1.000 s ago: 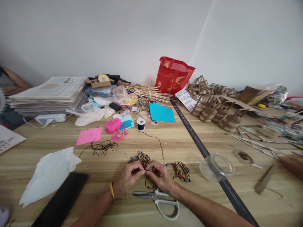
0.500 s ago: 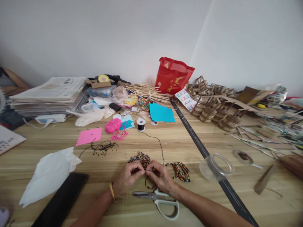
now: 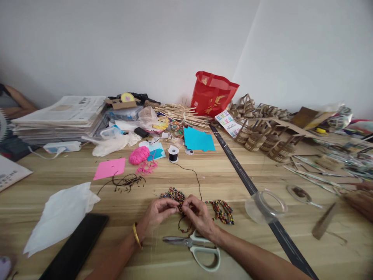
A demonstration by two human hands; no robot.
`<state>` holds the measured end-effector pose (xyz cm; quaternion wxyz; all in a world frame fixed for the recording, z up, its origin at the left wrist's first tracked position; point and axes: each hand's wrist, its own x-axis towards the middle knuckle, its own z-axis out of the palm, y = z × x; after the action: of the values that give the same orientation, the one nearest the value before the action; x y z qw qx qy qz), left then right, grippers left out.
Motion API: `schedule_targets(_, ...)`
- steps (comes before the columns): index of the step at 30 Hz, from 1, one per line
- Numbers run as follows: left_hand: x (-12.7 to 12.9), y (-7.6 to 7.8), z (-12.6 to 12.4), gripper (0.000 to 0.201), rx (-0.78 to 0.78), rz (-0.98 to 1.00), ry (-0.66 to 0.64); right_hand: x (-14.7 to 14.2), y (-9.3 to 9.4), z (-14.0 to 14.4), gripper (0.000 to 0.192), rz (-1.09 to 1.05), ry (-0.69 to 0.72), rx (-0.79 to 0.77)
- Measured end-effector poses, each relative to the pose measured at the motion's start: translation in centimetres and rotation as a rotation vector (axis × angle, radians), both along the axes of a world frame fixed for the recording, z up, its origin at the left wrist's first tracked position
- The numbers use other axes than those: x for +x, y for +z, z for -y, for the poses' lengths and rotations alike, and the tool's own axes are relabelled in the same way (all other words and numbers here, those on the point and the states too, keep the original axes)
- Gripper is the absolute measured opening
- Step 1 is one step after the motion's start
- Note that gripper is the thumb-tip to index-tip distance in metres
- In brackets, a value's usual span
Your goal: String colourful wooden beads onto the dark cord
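My left hand [image 3: 155, 216] and my right hand [image 3: 199, 217] meet fingertip to fingertip near the table's front edge, both pinched on a thin black cord with a short beaded loop [image 3: 184, 227] hanging under them. The cord [image 3: 196, 177] runs back to a small black spool [image 3: 173, 153]. A pile of loose coloured beads [image 3: 172, 193] lies just beyond my fingers. Finished beaded strands [image 3: 223, 211] lie beside my right hand. White-handled scissors [image 3: 195, 247] rest under my right wrist.
A black phone [image 3: 74, 249] and white tissue [image 3: 60, 216] lie at the left. Pink yarn [image 3: 139, 154], pink paper [image 3: 110, 167], blue paper [image 3: 198, 139], a tape roll [image 3: 266, 205], a red bag [image 3: 212, 93], newspapers [image 3: 60, 118] and cardboard baskets [image 3: 256, 138] fill the back. Another person's hand [image 3: 361, 200] is at the right edge.
Both hands have shifted slightly away from me toward the bead pile, fingers still pinched together on the cord. Nothing else on the table has moved.
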<state>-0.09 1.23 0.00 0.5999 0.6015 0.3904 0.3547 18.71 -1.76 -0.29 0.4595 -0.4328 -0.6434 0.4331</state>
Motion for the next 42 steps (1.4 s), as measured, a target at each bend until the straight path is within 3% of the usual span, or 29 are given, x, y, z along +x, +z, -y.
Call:
schedule_targets(5,0.19,-0.10,0.10,0.022,-0.093,0.059,0.022,0.07,-0.26,0.09,0.020,0.061,0.012,0.050)
schedule_targets(12,0.34,0.58,0.24,0.017,-0.077,0.025,0.046,0.09,-0.37,0.10,0.019,0.089,0.024,0.075)
schedule_targets(42,0.44,0.27,0.24,0.021,-0.099,0.026,0.024,0.05,-0.12,0.20,0.019,0.113,0.046,0.105)
